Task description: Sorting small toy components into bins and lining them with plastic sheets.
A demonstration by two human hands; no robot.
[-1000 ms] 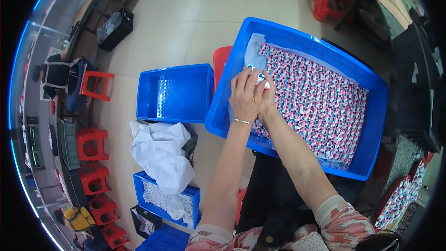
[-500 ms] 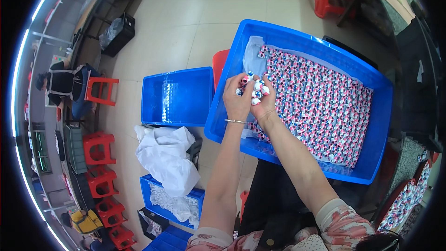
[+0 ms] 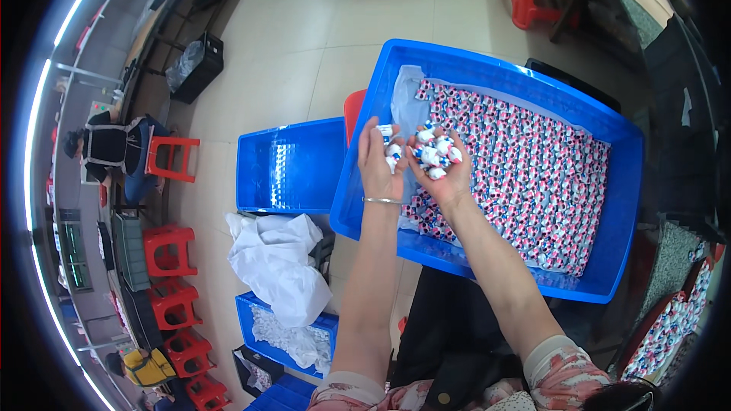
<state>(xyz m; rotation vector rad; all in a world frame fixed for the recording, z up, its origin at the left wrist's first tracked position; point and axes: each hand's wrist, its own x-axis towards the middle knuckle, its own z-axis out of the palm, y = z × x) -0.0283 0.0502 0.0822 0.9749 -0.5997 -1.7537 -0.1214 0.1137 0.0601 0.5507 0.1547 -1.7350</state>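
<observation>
Both hands are over the left side of a large blue bin [image 3: 364, 209]. My right hand [image 3: 451, 183] is turned palm up and cups several small white figurines [image 3: 431, 154] with blue, pink and black parts. Beside it, my left hand [image 3: 375, 171] curls round a few more figurines [image 3: 393, 155] of that kind; its fingers partly hide them. Close rows of pink, white and blue figurines [image 3: 525, 175] cover most of the bin. They lie on a thin white sheet [image 3: 410, 106], whose bare end shows at the left.
A smaller blue bin [image 3: 304, 167] stands to the left. Nearer me are crumpled white sheeting [image 3: 278, 259] and a blue bin with white pieces [image 3: 244, 320]. Red stools [image 3: 171, 251] line the workbench at far left, where a person [image 3: 114, 144] sits. More figurines [image 3: 662, 335] lie at lower right.
My hands, held together before, have parted slightly. The right palm has opened upward and shows its figurines, while the left hand has shifted a little left with a few in it.
</observation>
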